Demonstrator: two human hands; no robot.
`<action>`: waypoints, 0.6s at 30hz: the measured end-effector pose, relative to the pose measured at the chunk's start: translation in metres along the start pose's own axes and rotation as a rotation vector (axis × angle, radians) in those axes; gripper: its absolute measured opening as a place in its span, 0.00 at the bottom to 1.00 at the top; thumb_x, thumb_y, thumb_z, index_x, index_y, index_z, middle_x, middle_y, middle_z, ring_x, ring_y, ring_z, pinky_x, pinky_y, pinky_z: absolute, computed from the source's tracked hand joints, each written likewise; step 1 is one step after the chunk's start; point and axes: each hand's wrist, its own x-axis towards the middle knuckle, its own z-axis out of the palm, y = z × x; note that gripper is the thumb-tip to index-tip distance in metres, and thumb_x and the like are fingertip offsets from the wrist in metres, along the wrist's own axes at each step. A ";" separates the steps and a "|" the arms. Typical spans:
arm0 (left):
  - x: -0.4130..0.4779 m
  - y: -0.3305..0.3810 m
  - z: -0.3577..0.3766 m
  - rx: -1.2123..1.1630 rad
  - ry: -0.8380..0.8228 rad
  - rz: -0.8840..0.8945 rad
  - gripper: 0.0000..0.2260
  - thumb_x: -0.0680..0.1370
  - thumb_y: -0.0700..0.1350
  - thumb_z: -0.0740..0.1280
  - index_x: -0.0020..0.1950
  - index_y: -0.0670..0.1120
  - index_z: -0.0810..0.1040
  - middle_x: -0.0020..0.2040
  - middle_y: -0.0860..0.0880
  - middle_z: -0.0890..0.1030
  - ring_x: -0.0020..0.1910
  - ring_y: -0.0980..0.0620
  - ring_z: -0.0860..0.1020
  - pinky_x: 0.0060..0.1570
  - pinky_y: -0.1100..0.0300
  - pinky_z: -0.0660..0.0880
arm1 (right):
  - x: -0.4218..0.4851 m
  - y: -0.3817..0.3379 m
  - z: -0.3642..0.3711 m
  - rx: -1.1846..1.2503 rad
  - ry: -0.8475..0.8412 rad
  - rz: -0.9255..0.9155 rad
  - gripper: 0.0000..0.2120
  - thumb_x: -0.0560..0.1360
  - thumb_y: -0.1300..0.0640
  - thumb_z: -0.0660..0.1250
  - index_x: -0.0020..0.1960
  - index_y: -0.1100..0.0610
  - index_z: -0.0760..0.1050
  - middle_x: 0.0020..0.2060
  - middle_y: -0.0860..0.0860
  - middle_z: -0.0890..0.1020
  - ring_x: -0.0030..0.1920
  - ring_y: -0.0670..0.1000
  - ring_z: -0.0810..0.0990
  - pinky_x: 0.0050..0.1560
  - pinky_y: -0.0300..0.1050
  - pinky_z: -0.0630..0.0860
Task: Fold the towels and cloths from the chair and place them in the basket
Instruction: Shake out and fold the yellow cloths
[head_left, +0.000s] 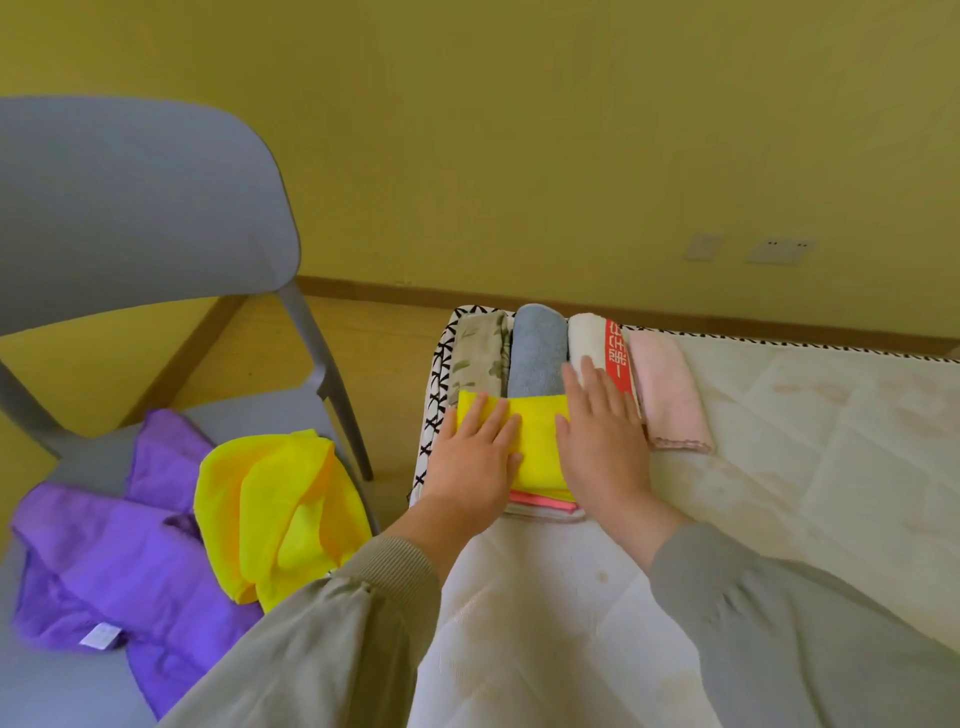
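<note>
Chair (130, 208) cut off at left edge; pink cloth (540, 501) mostly hidden under folded yellow cloth (538, 441).

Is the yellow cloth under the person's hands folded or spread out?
Folded. The yellow cloth is a neat straight-edged rectangle on a stack; the left hand presses it flat, the right hand lies at its edge.

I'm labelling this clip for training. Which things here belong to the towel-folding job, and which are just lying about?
Job: folded yellow cloth, pressed by left hand and right hand; crumpled yellow cloth and purple cloth on the chair; folded towels beyond.
Lying about: wall sockets, skirting board.
</note>
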 end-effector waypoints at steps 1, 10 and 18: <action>0.002 -0.001 -0.001 -0.002 -0.009 -0.003 0.24 0.83 0.53 0.44 0.79 0.49 0.49 0.79 0.50 0.47 0.77 0.47 0.40 0.74 0.46 0.39 | -0.006 0.000 0.004 -0.030 -0.027 -0.074 0.22 0.80 0.50 0.52 0.69 0.58 0.71 0.68 0.56 0.73 0.68 0.56 0.72 0.64 0.57 0.70; 0.001 -0.004 0.015 -0.101 -0.146 0.001 0.24 0.83 0.53 0.46 0.79 0.49 0.47 0.79 0.52 0.45 0.77 0.51 0.40 0.74 0.48 0.40 | -0.035 0.000 0.036 -0.096 -0.361 -0.066 0.27 0.75 0.48 0.50 0.60 0.64 0.78 0.58 0.59 0.81 0.60 0.56 0.79 0.58 0.56 0.76; -0.016 -0.022 -0.008 -0.040 -0.183 0.105 0.25 0.84 0.53 0.48 0.79 0.50 0.46 0.79 0.52 0.44 0.77 0.51 0.39 0.74 0.46 0.40 | -0.034 -0.010 0.020 -0.085 -0.498 0.008 0.39 0.70 0.44 0.29 0.78 0.57 0.47 0.78 0.52 0.48 0.77 0.50 0.45 0.75 0.52 0.44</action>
